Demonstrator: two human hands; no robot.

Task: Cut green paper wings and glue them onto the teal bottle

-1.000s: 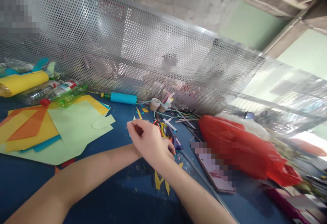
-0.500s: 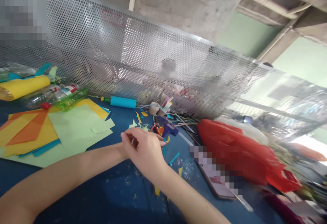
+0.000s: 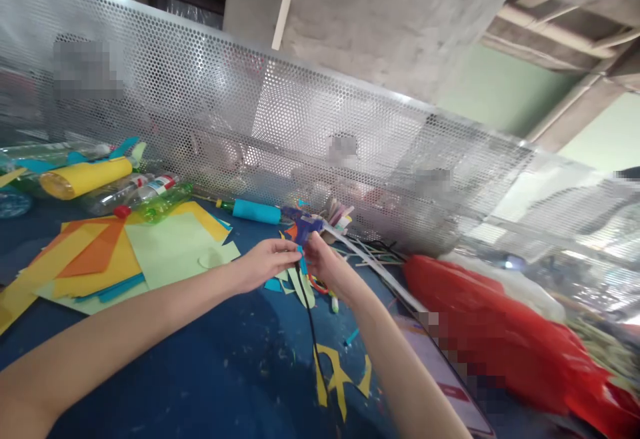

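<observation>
Near the middle of the table, my right hand (image 3: 327, 262) is closed around the handle of a purple glue gun (image 3: 306, 224). The gun's nozzle points left, and a long clear glue stick (image 3: 375, 267) sticks out of its back. A black cord (image 3: 311, 322) hangs from the handle toward me. Right beside it, my left hand (image 3: 267, 262) has its fingers pressed together at a small blue paper piece (image 3: 302, 262). Part of that piece is hidden between the hands. Below lie pale green paper scraps (image 3: 303, 289) and red-handled scissors (image 3: 319, 284), partly covered by my right hand.
Coloured paper sheets (image 3: 175, 242) lie at left, with plastic bottles (image 3: 167, 202) behind them. A blue-wrapped bottle (image 3: 257, 211) lies near the perforated metal screen (image 3: 300, 119). Yellow scraps (image 3: 337, 375) lie in front. At right are a phone (image 3: 450, 385) and a red plastic bag (image 3: 490, 332).
My right hand has taken hold of the glue gun, lifting it off the table with its glue stick. My hands, overlapping before, are now side by side. The camera view has shifted slightly.
</observation>
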